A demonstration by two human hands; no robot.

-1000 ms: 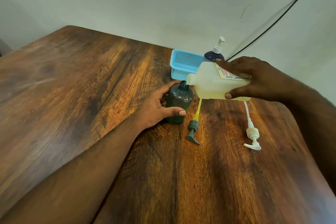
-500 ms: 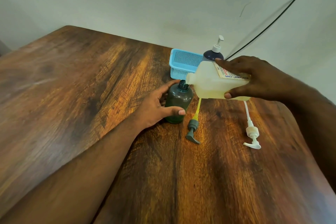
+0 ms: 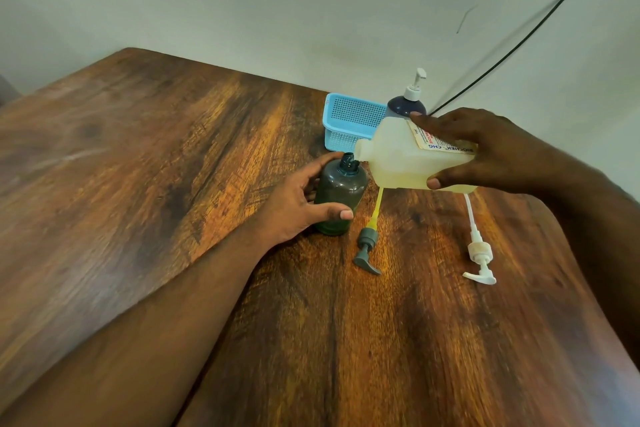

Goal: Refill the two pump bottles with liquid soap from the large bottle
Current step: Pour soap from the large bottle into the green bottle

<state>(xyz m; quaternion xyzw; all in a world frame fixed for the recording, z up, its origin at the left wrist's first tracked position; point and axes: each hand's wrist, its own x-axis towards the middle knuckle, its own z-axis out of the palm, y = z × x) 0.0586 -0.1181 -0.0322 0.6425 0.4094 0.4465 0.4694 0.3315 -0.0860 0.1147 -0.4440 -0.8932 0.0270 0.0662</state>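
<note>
Soft, even indoor light; wide-angle view.
Warm glare streaks on the table (image 3: 194, 163), strongest from centre toward 11 o'clock. Faint shadows under the hands. Centre fairly sharp; forearms and wood grain smear toward 6–8 o'clock. Table edges bow near the frame borders. The wall (image 3: 242, 0) is dull, ungraded grey.

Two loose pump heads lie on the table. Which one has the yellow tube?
The grey pump head, lying just right of the green bottle, has the yellow tube. The white pump head, farther right, has a white tube.
</note>
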